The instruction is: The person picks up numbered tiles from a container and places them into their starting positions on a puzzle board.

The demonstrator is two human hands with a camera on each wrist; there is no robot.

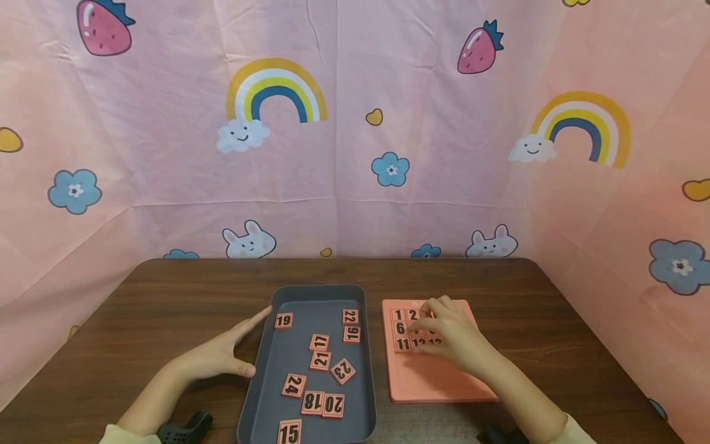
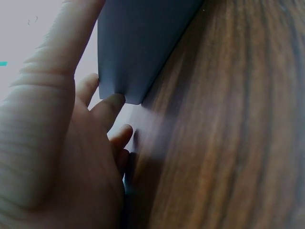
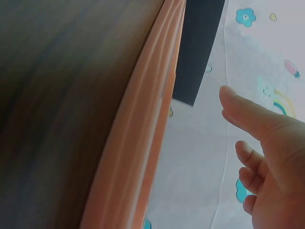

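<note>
A pale pink cloth point(image 1: 355, 80), creased in places, fills the upper half of the frame and runs down both sides. Printed on it are a strawberry point(image 1: 104, 29) at upper left and a second strawberry point(image 1: 477, 52) toward the upper right. A left rainbow point(image 1: 276, 73) arcs left of top centre above a smiling cloud point(image 1: 242, 135); a right rainbow point(image 1: 583, 106) sits at right. A blue flower point(image 1: 391, 169) lies near the middle, below a small yellow heart point(image 1: 374, 117). Two rabbits point(image 1: 249, 242) peek above the dark wood-grain table point(image 1: 183, 302), which spans the lower half.
</note>
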